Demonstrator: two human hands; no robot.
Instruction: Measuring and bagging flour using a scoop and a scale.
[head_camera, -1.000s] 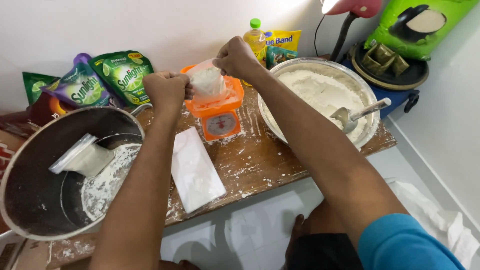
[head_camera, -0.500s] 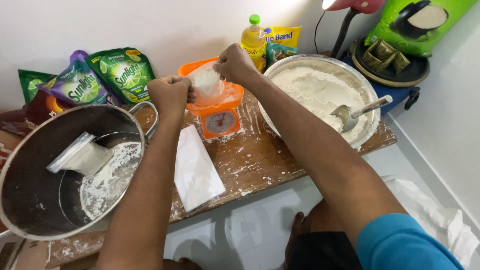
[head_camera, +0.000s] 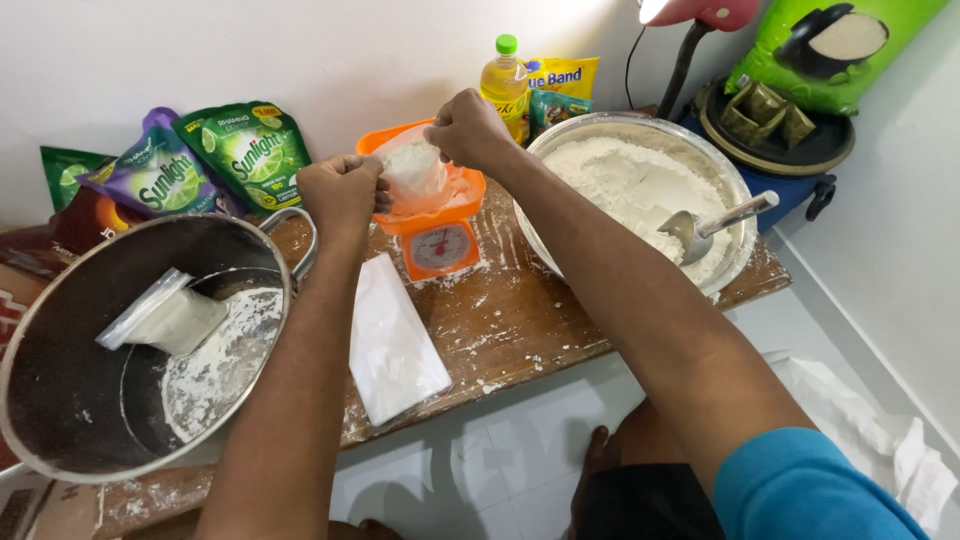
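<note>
At upper centre, the left hand (head_camera: 342, 190) and right hand (head_camera: 468, 130) both pinch a clear bag of flour (head_camera: 415, 175) over the orange scale (head_camera: 435, 225), between a floury pot (head_camera: 130, 350) at left and a flour-filled bowl (head_camera: 640, 190) with a scoop (head_camera: 715, 222) at right.

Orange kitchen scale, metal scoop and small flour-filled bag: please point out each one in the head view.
orange kitchen scale (head_camera: 438, 247): head view, on its round dial.
metal scoop (head_camera: 690, 230): head view, on its bowl in the flour.
small flour-filled bag (head_camera: 412, 172): head view, on its white filled middle.
</note>
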